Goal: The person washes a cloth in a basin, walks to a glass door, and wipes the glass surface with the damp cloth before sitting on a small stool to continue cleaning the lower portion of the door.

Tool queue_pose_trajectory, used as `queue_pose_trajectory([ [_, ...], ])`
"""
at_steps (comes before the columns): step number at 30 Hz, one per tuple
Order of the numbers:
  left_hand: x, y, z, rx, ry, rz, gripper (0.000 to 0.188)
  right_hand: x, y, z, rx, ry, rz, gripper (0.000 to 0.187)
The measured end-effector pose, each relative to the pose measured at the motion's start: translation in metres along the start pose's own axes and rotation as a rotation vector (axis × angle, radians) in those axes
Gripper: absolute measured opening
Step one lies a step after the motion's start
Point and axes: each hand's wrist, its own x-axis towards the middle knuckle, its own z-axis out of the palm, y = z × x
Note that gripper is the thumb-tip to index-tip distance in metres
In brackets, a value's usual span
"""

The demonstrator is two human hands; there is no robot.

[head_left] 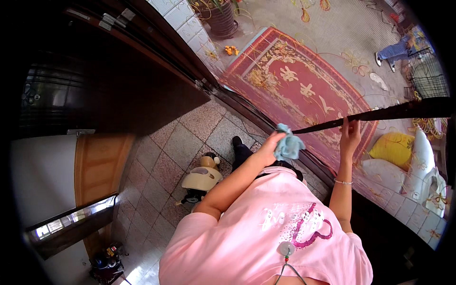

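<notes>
My left hand is closed around a crumpled light blue cloth, just above my waist by the doorway. My right hand is raised on the right, its fingers bent over a dark strip. The strip runs along a see-through curtain with yellow flower patterns. It narrows toward the cloth and widens toward the right rim. Whether the cloth touches the strip is hard to make out.
Behind the curtain lie a red patterned doormat, a potted plant, a yellow sack and white sacks. A person's legs show at upper right. A dark door stands left; a cream ride-on toy is beside me.
</notes>
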Motion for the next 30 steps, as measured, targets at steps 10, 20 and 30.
queue_pose_trajectory([
  [10, -0.032, 0.013, -0.038, -0.088, 0.126, -0.034, 0.032, 0.024, 0.019, 0.007, -0.178, 0.126, -0.059, 0.022],
  [20, 0.001, 0.031, 0.095, 0.479, 0.034, 0.297, 0.03, 0.027, 0.02, 0.002, -0.223, 0.067, 0.013, 0.023],
  [30, 0.015, 0.023, 0.197, 1.644, -0.131, 1.464, 0.03, 0.019, -0.002, 0.002, -0.154, 0.166, 0.026, 0.018],
])
